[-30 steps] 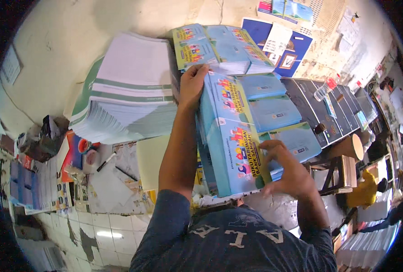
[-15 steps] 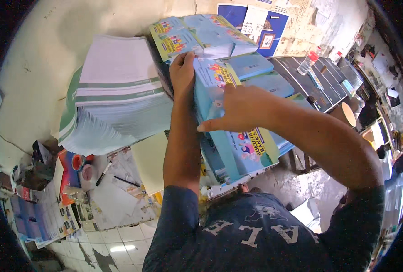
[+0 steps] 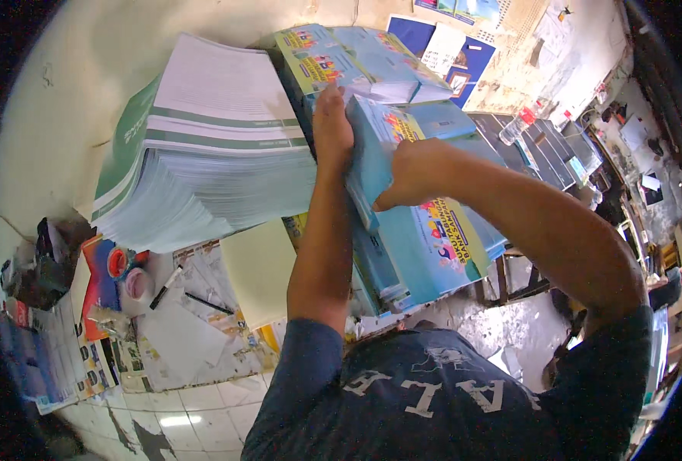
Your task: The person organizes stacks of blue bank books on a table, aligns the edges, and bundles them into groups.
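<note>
A thick bundle of light-blue booklets (image 3: 369, 157) with yellow-and-blue printed covers lies between my two hands, on top of other booklets. My left hand (image 3: 332, 127) is closed against its left far side, fingertips at the far corner. My right hand (image 3: 422, 173) grips the near right part, thumb pressed on the near end and fingers over the cover, partly hidden by the hand's back. Beneath and nearer to me lies another stack of the same booklets (image 3: 418, 242). More booklet stacks (image 3: 322, 58) stand just beyond my left hand.
To the left, a tall pile of white printed sheets with green bands (image 3: 222, 107) leans outward. A tape roll (image 3: 137, 283), a black marker (image 3: 166, 287) and a cream sheet (image 3: 256, 269) lie on the table. At the right stands a plastic bottle (image 3: 516, 127) on a dark surface.
The view has shifted slightly, so the stacks sit a little further right. Both hands keep hold of the booklet bundle; my right hand has moved slightly right with it.
</note>
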`<state>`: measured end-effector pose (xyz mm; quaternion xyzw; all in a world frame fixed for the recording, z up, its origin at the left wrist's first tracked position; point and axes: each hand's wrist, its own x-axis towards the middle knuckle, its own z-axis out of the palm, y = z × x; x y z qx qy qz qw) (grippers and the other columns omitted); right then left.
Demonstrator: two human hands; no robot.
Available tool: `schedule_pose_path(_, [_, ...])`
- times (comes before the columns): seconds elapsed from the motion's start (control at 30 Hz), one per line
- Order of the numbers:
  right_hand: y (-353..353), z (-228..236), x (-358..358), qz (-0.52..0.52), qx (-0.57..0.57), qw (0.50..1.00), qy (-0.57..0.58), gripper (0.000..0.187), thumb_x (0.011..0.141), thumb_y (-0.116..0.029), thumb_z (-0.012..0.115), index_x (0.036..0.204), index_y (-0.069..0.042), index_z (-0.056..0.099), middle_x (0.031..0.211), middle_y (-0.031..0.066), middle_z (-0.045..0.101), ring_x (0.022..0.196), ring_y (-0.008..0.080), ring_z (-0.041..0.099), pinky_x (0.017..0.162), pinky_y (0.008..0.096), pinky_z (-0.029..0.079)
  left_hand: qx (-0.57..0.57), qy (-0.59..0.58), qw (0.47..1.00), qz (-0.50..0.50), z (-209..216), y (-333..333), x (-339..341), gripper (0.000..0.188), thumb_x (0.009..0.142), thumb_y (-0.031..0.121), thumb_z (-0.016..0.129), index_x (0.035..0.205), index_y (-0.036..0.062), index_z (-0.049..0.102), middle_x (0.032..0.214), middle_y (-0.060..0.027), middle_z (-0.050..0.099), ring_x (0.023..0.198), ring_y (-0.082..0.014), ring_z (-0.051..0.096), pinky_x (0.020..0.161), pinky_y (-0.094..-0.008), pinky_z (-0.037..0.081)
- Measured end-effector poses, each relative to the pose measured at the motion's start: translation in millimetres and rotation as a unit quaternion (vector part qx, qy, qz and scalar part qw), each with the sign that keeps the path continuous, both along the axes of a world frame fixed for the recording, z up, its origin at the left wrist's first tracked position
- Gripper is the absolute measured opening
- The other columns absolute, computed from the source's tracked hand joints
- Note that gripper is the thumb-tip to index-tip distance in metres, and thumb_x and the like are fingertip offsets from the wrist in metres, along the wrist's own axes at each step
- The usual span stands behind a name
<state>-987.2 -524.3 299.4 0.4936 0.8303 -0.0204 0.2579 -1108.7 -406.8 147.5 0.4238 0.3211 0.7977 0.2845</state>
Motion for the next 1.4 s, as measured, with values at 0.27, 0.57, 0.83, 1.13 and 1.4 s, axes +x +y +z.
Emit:
schedule_pose_path(0.27, [14,14,26,-0.084,-0.028,0.995,0.041,0.084,0.071,-0.065,0.069,0.106,0.012,0.067,0.097,0.0268,0.070,0.092,0.0377,0.070,0.083,0.0419,0.055,0.004,0.322,0.943,0.086,-14,-86,28,0.058,0.104,0.029,0.041,0.149,-0.0061,0.030,0.151,-0.0302,0.035,0.141,-0.0400,0.036,0.116,-0.0425,0.027])
schedule_pose_path(0.57, [1,40,31,-0.118,0.035,0.990,0.064,0.082,0.080,-0.045,0.062,0.131,0.016,0.041,0.121,0.0334,0.061,0.111,0.0392,0.064,0.091,0.0445,0.052,-0.022,0.389,0.920,0.036,-26,-116,29,0.058,0.101,0.023,0.042,0.150,-0.0063,0.030,0.158,-0.0288,0.024,0.146,-0.0435,0.025,0.120,-0.0483,0.019])
schedule_pose_path(0.83, [28,79,150,-0.164,0.081,0.955,0.234,0.070,0.084,-0.028,0.057,0.142,0.006,0.040,0.121,0.0227,0.064,0.101,0.0299,0.067,0.090,0.0412,0.053,-0.094,0.465,0.878,0.056,-23,-127,20,0.056,0.099,0.021,0.041,0.150,-0.0018,0.033,0.160,-0.0226,0.023,0.147,-0.0417,0.025,0.116,-0.0609,0.017])
schedule_pose_path(1.13, [56,-45,200,0.202,0.197,0.719,0.635,0.040,0.082,-0.031,0.064,0.111,-0.004,0.062,0.094,0.0112,0.065,0.087,0.0233,0.065,0.085,0.0384,0.051,-0.137,0.178,0.954,-0.200,-6,-125,33,0.066,0.106,0.046,0.026,0.157,0.0044,0.019,0.164,-0.0171,0.017,0.150,-0.0302,0.020,0.120,-0.0483,0.016])
schedule_pose_path(1.4, [28,-70,119,-0.255,-0.268,0.614,0.697,0.053,0.085,-0.031,0.060,0.121,0.007,0.054,0.102,0.0176,0.065,0.088,0.0260,0.065,0.080,0.0370,0.054,-0.176,0.219,0.948,-0.150,-9,-134,33,0.072,0.103,0.031,0.041,0.158,0.0009,0.006,0.166,-0.0179,0.004,0.153,-0.0285,0.004,0.122,-0.0389,0.005])
